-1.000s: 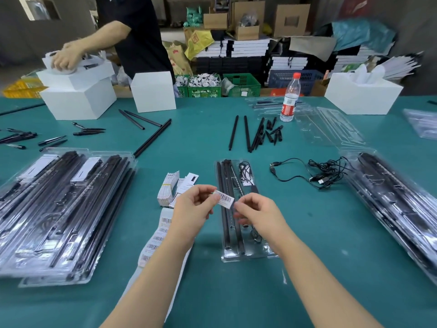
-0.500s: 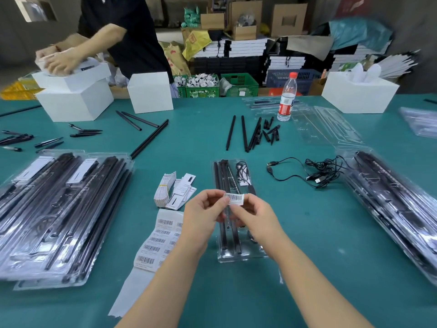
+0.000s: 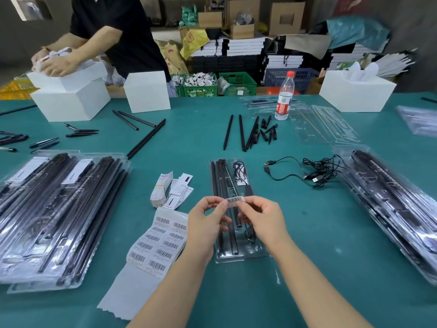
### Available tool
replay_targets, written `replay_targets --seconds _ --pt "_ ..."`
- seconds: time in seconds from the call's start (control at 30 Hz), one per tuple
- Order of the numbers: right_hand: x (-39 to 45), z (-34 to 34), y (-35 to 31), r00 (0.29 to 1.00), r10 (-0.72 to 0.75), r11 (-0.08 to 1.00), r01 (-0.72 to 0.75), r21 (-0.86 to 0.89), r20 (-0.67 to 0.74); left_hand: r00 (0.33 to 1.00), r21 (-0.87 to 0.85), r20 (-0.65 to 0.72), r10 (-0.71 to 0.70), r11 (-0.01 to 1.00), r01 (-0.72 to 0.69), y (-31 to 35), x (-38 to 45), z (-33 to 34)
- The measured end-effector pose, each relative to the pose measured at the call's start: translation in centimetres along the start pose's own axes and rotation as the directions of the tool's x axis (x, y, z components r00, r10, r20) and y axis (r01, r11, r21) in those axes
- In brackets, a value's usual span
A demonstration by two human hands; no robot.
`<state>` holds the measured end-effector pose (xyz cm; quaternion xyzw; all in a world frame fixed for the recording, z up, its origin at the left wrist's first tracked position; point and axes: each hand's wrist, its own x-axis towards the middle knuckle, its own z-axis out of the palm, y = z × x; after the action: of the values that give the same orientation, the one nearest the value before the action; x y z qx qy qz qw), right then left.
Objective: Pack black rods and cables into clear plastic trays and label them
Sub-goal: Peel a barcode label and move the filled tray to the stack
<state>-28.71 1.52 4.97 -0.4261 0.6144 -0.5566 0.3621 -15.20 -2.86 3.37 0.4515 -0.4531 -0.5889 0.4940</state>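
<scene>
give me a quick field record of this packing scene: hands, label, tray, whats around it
left hand: pinches left end of barcode label
right hand: pinches right end of same label
label position: held above the centre tray
centre tray contents: black rods, a coiled cable
label sheet: flat on table, left of tray
loose cables: right of tray
loose rods: beyond tray
water bottle: upright, far side
</scene>
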Motion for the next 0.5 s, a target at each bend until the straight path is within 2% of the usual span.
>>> replay_targets --seconds 0.3,0.5 --pt "0.2 -0.3 0.2 0.998 0.053 0.991 -0.057 0.119 0.036 0.995 0.145 0.022 -0.102 0.985 0.098 -1.2 -0.4 0.0" --pt "0.7 -0.4 0.6 0.999 0.023 0.993 -0.019 0.120 -0.034 0.984 0.169 0.081 -0.159 0.975 0.144 -1.5 -1.1 0.6"
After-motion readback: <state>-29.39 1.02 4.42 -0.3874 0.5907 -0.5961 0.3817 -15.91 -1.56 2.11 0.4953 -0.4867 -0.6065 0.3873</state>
